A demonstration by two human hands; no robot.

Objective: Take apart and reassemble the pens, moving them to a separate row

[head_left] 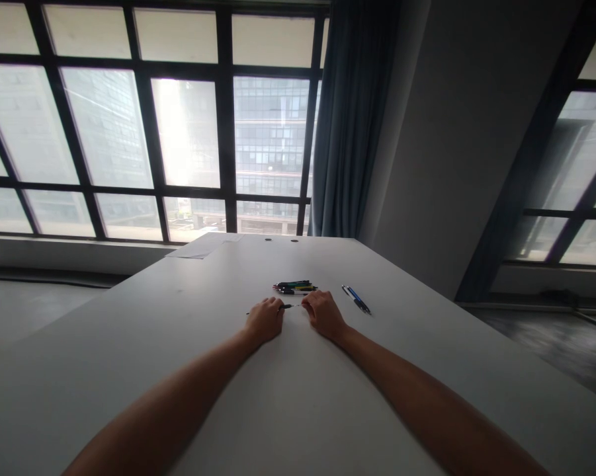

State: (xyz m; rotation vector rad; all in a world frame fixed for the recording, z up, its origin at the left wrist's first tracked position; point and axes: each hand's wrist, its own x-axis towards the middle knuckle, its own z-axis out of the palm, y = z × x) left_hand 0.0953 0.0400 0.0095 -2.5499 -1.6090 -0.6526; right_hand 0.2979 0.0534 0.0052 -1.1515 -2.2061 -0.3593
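Here, dark pen (pixel 288 306) in the left hand's (pixel 266 319) pinched fingers, right hand's (pixel 323 313) fingers together, hold unclear.

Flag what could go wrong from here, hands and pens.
1. Slip: the left hand holds a dark pen with one end toward the right hand; a loose grip might drop it on the table.
2. Knock: the pen pile lies just beyond, so a forward nudge could scatter it.
3. Roll: two pens lie to the right of the right hand and may get brushed aside if it swings out.
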